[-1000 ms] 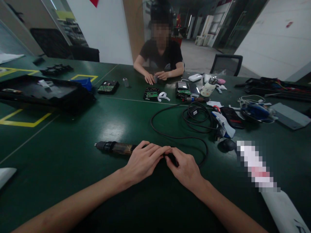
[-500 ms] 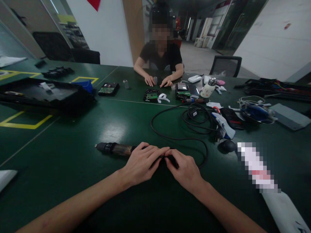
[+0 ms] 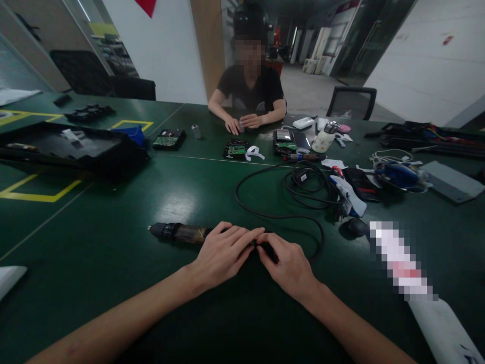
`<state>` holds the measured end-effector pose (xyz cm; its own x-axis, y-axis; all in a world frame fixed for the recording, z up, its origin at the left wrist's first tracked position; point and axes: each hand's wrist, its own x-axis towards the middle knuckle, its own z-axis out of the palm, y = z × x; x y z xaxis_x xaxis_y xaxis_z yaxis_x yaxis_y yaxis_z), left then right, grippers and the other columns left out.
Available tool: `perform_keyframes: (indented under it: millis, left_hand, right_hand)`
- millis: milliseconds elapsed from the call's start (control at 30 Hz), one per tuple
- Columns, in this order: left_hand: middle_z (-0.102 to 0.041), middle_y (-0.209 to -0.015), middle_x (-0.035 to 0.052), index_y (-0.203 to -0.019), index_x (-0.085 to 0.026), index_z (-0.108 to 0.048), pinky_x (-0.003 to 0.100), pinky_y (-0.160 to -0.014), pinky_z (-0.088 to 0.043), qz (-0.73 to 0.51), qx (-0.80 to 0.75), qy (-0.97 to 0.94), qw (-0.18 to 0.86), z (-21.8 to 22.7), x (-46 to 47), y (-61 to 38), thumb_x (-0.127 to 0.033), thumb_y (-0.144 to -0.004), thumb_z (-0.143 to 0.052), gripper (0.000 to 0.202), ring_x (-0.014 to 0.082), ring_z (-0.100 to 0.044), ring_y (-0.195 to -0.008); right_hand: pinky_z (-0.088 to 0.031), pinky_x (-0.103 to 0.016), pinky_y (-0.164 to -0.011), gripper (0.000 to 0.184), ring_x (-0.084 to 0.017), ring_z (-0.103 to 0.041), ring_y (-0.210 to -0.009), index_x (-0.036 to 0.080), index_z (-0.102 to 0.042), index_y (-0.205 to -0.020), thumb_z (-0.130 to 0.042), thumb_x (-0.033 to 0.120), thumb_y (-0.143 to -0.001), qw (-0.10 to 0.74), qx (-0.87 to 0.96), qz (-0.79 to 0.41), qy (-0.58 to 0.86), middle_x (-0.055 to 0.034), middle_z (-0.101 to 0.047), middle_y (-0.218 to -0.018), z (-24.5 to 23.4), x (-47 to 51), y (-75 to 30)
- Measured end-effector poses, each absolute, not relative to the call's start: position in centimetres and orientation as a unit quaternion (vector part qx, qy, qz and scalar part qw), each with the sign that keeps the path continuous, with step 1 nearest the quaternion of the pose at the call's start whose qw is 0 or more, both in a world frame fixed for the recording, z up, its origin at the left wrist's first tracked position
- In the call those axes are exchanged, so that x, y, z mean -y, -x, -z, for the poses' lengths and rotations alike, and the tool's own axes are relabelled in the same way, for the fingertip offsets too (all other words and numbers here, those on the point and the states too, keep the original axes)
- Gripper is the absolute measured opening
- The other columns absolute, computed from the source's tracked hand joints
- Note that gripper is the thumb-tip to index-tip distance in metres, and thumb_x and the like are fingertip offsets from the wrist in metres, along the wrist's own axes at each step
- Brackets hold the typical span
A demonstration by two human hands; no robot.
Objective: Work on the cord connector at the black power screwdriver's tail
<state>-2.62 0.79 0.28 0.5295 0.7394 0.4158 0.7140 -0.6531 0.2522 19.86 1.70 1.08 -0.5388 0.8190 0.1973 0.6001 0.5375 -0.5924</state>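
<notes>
A dark electric screwdriver (image 3: 185, 233) with a see-through brownish section lies sideways on the green table, its tip pointing left. My left hand (image 3: 223, 253) is closed over its rear part. At the tail end, the fingers of my right hand (image 3: 288, 263) pinch a black piece, seemingly the cable's connector; the fingers hide most of it. Both hands' fingertips almost meet there. A black cable (image 3: 280, 217) runs from near my right hand into a loose coil farther back.
Across the table (image 3: 170, 293) a person (image 3: 250, 91) handles a small metal cylinder. Open circuit-board units (image 3: 235, 149), a cup of tools (image 3: 325, 137) and a glue-gun-like blue and white tool (image 3: 348, 194) lie beyond. A black tray (image 3: 49, 151) is left; a long white object (image 3: 439, 323) is right.
My hands and the screwdriver hold practically the same pose. Across the table, the other person's hand on the right side has moved to the small cylinder, joining the other hand.
</notes>
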Motion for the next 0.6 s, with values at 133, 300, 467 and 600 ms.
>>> perform_keyframes:
  millis: [133,300,467,600]
  left_hand:
    - [-0.072,-0.122,0.0044,-0.157,-0.025,-0.037,0.039,-0.098,-0.043,-0.251,-0.4,-0.881,0.037,-0.33,-0.82,2.73,-0.025,-0.104,-0.049,0.054,0.0174,-0.068,-0.108]
    - [-0.073,-0.119,0.005,-0.153,-0.025,-0.043,0.039,-0.098,-0.042,-0.255,-0.408,-0.876,0.027,-0.27,-0.88,2.67,-0.026,-0.106,-0.048,0.047,0.0181,-0.069,-0.104]
    - [-0.072,-0.123,0.003,-0.158,-0.027,-0.034,0.039,-0.099,-0.042,-0.248,-0.406,-0.878,0.045,-0.33,-0.83,2.77,-0.026,-0.103,-0.051,0.058,0.017,-0.068,-0.108]
    - [-0.073,-0.12,0.0035,-0.154,-0.026,-0.041,0.038,-0.097,-0.043,-0.261,-0.401,-0.878,0.031,-0.08,-0.87,2.74,-0.025,-0.106,-0.048,0.049,0.0163,-0.069,-0.105]
  right_hand:
    - [-0.057,-0.031,-0.072,0.011,-0.02,-0.074,-0.087,0.025,-0.062,-0.11,-0.056,0.02,-0.102,0.237,0.845,-0.238,0.417,-0.0031,-0.074,-0.11,-1.2,-1.75,-19.88]
    - [-0.057,-0.031,-0.075,0.01,-0.02,-0.073,-0.09,0.024,-0.062,-0.11,-0.056,0.021,-0.102,0.24,0.841,-0.245,0.419,-0.0035,-0.074,-0.111,-1.07,-1.7,-19.92]
    - [-0.057,-0.032,-0.077,0.012,-0.02,-0.073,-0.091,0.025,-0.061,-0.112,-0.055,0.02,-0.103,0.237,0.84,-0.25,0.42,-0.0025,-0.074,-0.111,-1.0,-1.71,-19.92]
    - [-0.057,-0.031,-0.077,0.01,-0.02,-0.074,-0.089,0.025,-0.061,-0.109,-0.056,0.02,-0.102,0.244,0.839,-0.247,0.42,-0.0024,-0.074,-0.11,-0.97,-1.71,-19.89]
